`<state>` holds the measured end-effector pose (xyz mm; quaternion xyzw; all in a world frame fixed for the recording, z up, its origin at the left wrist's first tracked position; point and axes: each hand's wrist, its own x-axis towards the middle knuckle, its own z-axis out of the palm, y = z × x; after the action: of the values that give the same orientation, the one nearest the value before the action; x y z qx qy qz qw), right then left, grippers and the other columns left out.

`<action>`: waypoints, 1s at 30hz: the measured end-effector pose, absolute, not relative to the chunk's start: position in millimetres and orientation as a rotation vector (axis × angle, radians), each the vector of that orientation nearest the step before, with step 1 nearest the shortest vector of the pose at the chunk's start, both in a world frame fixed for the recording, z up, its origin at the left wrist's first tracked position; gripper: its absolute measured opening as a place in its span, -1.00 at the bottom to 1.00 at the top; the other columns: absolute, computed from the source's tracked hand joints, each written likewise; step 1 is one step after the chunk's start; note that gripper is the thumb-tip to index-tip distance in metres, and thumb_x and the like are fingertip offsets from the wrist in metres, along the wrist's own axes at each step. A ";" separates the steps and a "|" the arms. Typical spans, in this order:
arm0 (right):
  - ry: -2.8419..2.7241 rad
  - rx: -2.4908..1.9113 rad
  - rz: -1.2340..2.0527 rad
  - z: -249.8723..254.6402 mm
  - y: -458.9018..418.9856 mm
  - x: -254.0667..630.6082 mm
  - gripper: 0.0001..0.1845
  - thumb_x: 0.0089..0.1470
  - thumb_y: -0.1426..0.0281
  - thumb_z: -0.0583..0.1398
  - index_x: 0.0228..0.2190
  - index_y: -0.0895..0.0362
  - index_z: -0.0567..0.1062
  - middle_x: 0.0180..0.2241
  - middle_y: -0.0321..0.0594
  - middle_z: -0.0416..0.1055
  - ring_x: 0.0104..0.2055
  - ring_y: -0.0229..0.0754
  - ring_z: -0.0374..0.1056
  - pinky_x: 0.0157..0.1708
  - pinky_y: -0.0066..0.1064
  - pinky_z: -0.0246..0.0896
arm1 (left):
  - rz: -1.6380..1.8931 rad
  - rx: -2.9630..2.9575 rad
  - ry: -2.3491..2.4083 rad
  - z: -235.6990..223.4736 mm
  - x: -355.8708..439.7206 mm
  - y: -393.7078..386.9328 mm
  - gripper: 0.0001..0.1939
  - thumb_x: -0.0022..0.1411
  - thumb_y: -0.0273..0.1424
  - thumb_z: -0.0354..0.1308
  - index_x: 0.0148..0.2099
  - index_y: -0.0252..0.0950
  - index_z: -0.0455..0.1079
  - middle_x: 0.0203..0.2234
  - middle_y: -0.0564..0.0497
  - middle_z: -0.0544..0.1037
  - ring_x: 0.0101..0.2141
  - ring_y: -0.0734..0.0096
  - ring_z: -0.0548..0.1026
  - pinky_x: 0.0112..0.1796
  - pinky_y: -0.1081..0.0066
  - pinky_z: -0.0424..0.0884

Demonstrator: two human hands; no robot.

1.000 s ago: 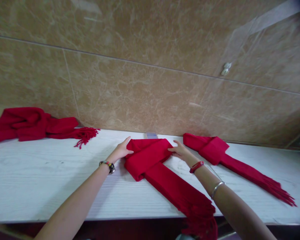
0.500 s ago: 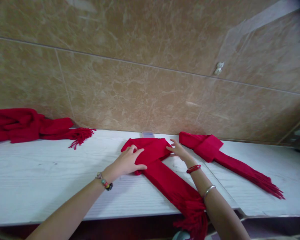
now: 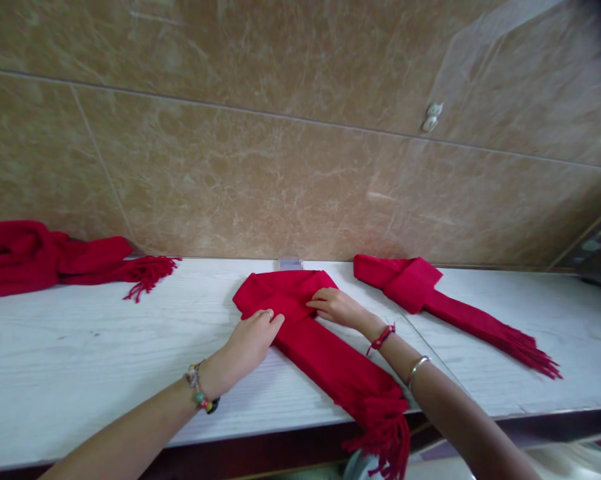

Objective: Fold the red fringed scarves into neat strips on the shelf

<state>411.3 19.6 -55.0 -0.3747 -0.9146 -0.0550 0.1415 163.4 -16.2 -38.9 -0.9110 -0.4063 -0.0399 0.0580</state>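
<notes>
A folded red scarf (image 3: 300, 313) lies on the white wooden shelf (image 3: 90, 353), its fringed tail hanging over the front edge. My left hand (image 3: 247, 343) rests flat on the scarf's left fold, fingers stretched out. My right hand (image 3: 333, 305) lies flat on the right side of the fold, fingers extended. Both hands press down on the cloth and grip nothing. I wear a bead bracelet on the left wrist, and a red cord and a silver bangle on the right.
A second folded red scarf (image 3: 430, 297) lies to the right, its fringe pointing right. A crumpled red scarf (image 3: 55, 257) sits at the far left. A brown marble wall (image 3: 280, 167) backs the shelf. A small label holder (image 3: 289, 264) stands behind the middle scarf.
My left hand moved from the fold's left edge onto the scarf and toward me. My right hand slid inward onto the fold. The scarf's folded part looks narrower and flatter.
</notes>
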 end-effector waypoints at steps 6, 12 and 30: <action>-2.534 -1.087 -0.158 -62.8 20.9 426.9 -0.69 0.13 0.43 -0.02 -0.19 0.10 0.47 -0.23 -0.12 0.43 -0.19 -0.16 0.32 -0.16 -0.31 0.22 | -0.162 -2.742 -1.113 -36.3 164.7 -17.4 -0.62 0.09 -0.67 -0.11 -0.09 -0.27 0.31 -0.20 -0.12 0.42 -0.16 0.21 0.37 -0.16 0.21 0.29; -2.660 -1.011 -0.408 -63.5 24.2 412.8 -0.74 0.11 0.49 0.01 -0.23 0.17 0.46 -0.30 -0.06 0.42 -0.23 -0.13 0.32 -0.19 -0.27 0.23 | -0.131 -2.819 -1.146 -47.9 161.3 -13.4 -0.58 0.09 -0.65 -0.12 -0.02 -0.27 0.27 -0.21 -0.12 0.44 -0.21 0.27 0.41 -0.19 0.29 0.32; -2.524 -1.076 -0.041 -57.5 13.5 422.4 -0.69 -0.02 0.56 0.02 -0.27 0.13 0.47 -0.24 -0.15 0.43 -0.17 -0.17 0.31 -0.12 -0.32 0.21 | -0.061 -3.001 -0.974 -29.9 152.2 -12.9 -0.61 0.11 -0.40 0.03 0.03 -0.26 0.27 -0.12 -0.14 0.40 -0.10 0.19 0.36 -0.08 0.26 0.25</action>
<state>422.4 13.5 -57.5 -0.3845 -0.9016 -0.0147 0.1975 152.2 -12.9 -29.9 -0.9510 -0.3085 -0.0193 -0.0070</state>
